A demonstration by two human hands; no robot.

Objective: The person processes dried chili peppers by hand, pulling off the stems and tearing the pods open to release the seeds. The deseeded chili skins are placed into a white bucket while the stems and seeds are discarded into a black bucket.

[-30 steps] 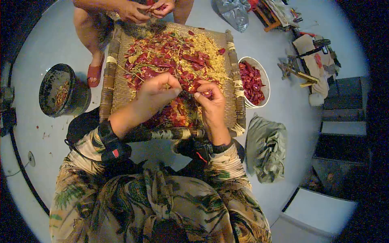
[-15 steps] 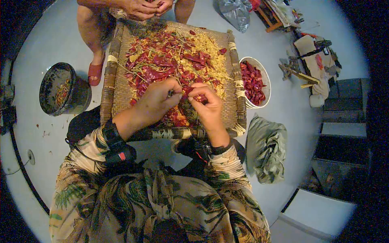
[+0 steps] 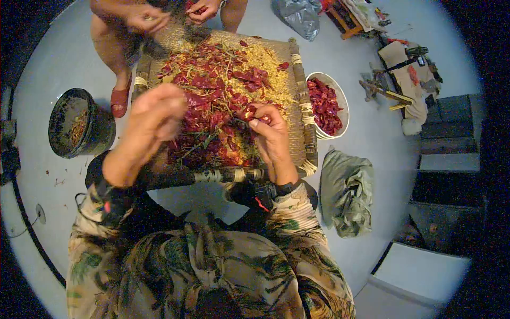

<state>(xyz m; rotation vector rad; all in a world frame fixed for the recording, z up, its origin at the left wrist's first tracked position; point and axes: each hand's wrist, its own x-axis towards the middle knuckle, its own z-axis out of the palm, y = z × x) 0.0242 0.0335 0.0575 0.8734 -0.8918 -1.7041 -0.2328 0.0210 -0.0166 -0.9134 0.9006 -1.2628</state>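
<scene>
A woven tray [image 3: 300, 125] with a wooden frame bears dried red chillies [image 3: 204, 98], stems and yellow seeds [image 3: 265, 56]. My right hand [image 3: 272, 135] is over the tray's near right part, its thumb and fingers pinched on a red chilli piece [image 3: 248, 112]. Over the tray's left side is my left hand [image 3: 151, 122], raised and smeared by motion. Its fingertips are too blurred to show whether they hold anything.
Beyond the tray sits another person, whose hands [image 3: 202, 10] hold something red. A black bucket [image 3: 109, 125] stands at left, a white bucket [image 3: 346, 114] of red chillies at right. Near it lie a grey-green bag [image 3: 348, 191] and, farther back, a plastic bag [image 3: 300, 18].
My left hand has moved left, away from my right hand, which stays near the same spot. The other person's hands have moved apart. The whole view has shifted slightly.
</scene>
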